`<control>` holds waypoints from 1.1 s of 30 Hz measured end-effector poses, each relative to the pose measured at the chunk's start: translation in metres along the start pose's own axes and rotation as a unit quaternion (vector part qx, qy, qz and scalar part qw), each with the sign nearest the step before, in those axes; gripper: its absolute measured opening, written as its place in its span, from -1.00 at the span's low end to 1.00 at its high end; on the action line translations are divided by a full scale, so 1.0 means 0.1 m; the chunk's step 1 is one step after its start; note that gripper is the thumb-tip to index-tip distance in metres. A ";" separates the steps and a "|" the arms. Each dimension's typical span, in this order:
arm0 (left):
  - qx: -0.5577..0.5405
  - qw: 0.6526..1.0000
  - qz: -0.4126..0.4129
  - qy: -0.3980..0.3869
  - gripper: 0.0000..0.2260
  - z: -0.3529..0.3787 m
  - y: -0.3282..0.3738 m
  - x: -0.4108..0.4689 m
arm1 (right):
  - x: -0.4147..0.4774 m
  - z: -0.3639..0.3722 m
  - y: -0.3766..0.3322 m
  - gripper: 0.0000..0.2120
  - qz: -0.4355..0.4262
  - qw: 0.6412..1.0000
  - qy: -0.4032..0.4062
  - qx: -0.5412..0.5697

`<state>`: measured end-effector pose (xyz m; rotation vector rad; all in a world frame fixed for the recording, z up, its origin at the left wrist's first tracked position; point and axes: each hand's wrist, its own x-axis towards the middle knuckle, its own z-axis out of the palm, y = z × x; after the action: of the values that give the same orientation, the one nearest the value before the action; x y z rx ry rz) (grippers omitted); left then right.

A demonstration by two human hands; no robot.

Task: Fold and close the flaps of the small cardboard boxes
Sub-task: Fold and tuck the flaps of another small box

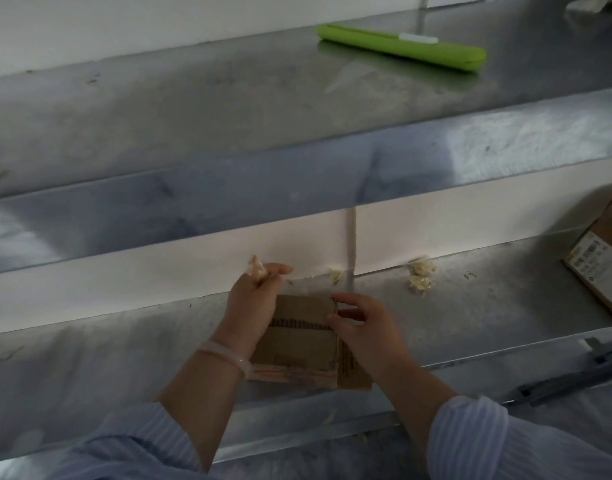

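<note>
A: Two hands are on one small cardboard box (297,341) in the head view. It lies flat on the steel table (471,313), close to the front edge.

B: What do the hands do?

A: The left hand (252,299) pinches a crumpled pale wad (258,268) in its fingertips. Its wrist is over the left side of the box. The right hand (363,327) has its fingers curled round the box's right edge.

B: How can the flap be shut well?

A: I think the wad should be dropped first, so the left hand can press flat. Then hold the box down, bend the flap along its crease, and push until it lies level. Go slow, or the thin card may tear.

B: Can you read any words?

A: No. The box has a dark strip of print on top and more on its side, all too blurry. The other box (602,268) at the right has a pale label, also too blurry.
</note>
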<state>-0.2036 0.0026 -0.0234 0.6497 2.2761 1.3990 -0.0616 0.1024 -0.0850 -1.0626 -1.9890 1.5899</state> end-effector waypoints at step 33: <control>0.308 0.916 0.256 0.031 -0.87 -0.69 -0.85 -0.08 | -0.19 0.35 -0.30 -0.07 -0.206 0.834 -0.140 -0.492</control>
<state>-0.2504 -0.0857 -0.0699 1.5053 2.7322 0.8546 -0.0831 0.0629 -0.0641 -0.5808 -3.0769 0.4358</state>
